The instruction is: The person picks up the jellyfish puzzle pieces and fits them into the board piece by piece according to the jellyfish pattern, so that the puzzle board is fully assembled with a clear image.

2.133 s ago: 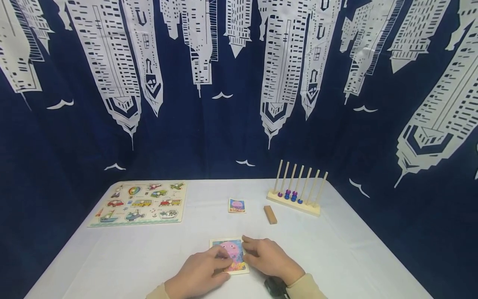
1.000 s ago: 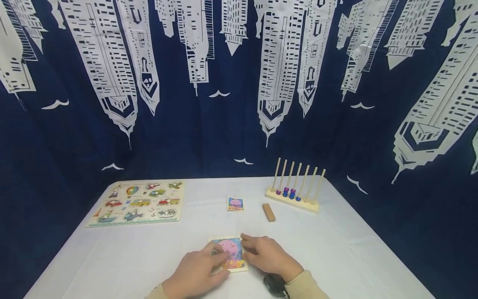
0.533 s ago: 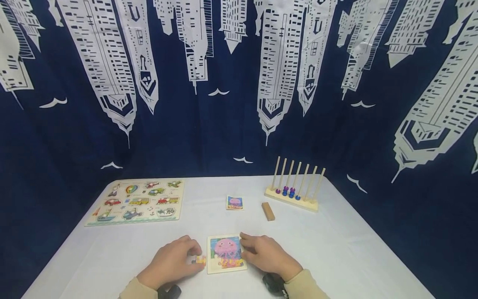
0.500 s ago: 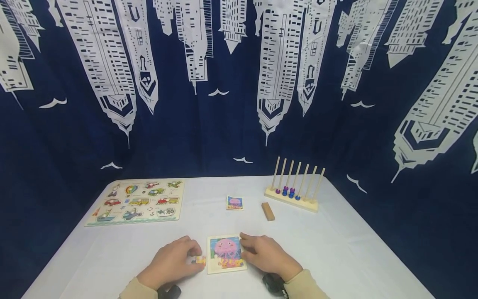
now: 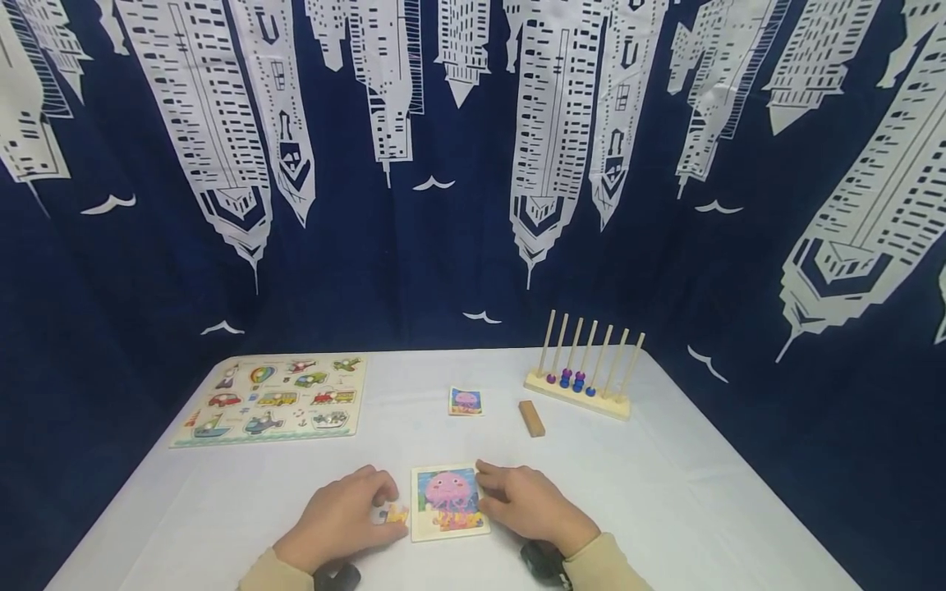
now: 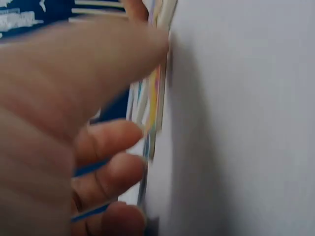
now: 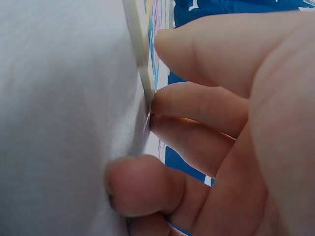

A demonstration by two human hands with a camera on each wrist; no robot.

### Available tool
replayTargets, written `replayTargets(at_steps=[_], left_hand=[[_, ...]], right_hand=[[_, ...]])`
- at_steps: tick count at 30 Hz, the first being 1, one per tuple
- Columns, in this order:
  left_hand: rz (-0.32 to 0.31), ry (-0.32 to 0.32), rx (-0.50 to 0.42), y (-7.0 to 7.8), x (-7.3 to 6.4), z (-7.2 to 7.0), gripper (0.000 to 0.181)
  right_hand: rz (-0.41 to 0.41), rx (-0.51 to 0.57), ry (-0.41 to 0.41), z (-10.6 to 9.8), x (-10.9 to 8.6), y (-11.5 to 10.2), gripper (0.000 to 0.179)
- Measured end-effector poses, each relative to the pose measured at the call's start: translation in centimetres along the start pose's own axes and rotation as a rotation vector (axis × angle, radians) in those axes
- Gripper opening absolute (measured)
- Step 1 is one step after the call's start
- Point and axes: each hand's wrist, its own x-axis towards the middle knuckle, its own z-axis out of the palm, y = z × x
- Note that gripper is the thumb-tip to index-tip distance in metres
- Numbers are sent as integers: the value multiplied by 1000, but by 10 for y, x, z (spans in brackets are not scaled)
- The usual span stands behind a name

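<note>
A square wooden jigsaw tray [image 5: 427,525] with a pink jellyfish picture lies flat at the front middle of the table; its lower left shows bare wood. Just left of it, my left hand [image 5: 343,513] pinches a small yellow and orange jigsaw piece [image 5: 397,514] between thumb and fingers, low over the cloth. In the left wrist view the thumb [image 6: 128,51] partly covers the coloured, edge-on pieces. My right hand [image 5: 532,502] holds the tray's right side. The right wrist view shows fingertips [image 7: 162,101] against the tray's edge [image 7: 142,64], with the thumb above its face.
A small jellyfish picture card [image 5: 466,402] lies behind the tray, with a wooden block [image 5: 531,419] to its right. A bead rack with upright pegs [image 5: 584,394] stands back right. A vehicle peg puzzle board [image 5: 273,402] lies back left. A dark city-print curtain [image 5: 414,271] hangs behind.
My left hand has come off the tray and moved left, the jigsaw piece now between its fingers. The piece has turned slightly since half a second ago. My right hand stays at the tray.
</note>
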Motion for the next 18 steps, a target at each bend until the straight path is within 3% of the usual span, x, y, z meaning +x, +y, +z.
replayTargets(at_steps=[7,18], left_hand=[[6,14,-16,3,-1,0,24],[-26,67,21,-10,-1,-5,35]], right_hand=[[5,6,-5,0,0,-1,42],[14,8,-6,-1,0,-3,43]])
